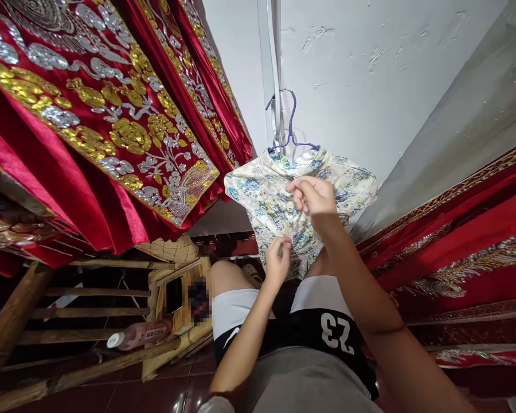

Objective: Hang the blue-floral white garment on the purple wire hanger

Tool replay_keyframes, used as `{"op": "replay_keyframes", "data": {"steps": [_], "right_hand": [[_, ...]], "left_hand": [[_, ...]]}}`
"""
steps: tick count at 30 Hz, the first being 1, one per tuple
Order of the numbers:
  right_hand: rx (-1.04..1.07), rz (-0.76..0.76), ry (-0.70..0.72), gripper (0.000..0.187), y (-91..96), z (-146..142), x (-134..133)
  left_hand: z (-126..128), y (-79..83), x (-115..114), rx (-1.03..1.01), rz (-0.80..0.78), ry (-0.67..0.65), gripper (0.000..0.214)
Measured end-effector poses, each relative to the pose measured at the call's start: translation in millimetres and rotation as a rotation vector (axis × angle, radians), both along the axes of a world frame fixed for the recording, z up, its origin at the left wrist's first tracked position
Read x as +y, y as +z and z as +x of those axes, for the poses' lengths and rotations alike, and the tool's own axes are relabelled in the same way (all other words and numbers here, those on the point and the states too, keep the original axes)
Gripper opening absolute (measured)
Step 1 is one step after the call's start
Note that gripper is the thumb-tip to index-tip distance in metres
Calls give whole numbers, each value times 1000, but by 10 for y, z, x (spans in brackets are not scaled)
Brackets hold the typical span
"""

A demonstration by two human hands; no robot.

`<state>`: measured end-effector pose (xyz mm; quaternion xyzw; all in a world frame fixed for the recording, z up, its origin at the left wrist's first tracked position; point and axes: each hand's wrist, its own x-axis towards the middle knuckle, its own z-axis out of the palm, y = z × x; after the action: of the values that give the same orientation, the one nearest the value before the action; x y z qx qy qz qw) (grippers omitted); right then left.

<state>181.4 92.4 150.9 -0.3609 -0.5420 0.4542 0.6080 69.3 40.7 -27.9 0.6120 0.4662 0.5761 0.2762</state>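
A small cream dress with blue and green flowers (262,198) hangs on a purple wire hanger (291,129) against the white wall. My right hand (313,198) pinches the cloth on the dress's chest, fingers closed on it. My left hand (278,261) grips the fabric lower down, near the hem, also pinched shut. Both arms reach forward over my knees and black-and-white shorts (327,330).
Red garments with gold and silver embroidery (94,115) hang at the left and more red embroidered cloth (464,258) at the right. A bamboo bench (90,310) with a pink bottle (140,335) and a phone (174,294) stands lower left. The floor is dark red tile.
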Motion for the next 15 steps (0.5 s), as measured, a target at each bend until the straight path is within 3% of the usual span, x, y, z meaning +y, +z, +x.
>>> {"op": "replay_keyframes", "data": {"steps": [5, 8, 12, 15], "right_hand": [[-31, 64, 9, 23, -30, 65, -76], [-56, 107, 9, 21, -1, 89, -65], [-69, 114, -73, 21, -121, 63, 102], [-113, 6, -104, 21, -366, 41, 226]], "left_hand": [[-225, 1046, 384, 60, 397, 87, 35], [-271, 1582, 584, 279, 560, 12, 27], [-227, 1921, 643, 465, 656, -3, 17], [-346, 2010, 665, 387, 667, 135, 16]]}}
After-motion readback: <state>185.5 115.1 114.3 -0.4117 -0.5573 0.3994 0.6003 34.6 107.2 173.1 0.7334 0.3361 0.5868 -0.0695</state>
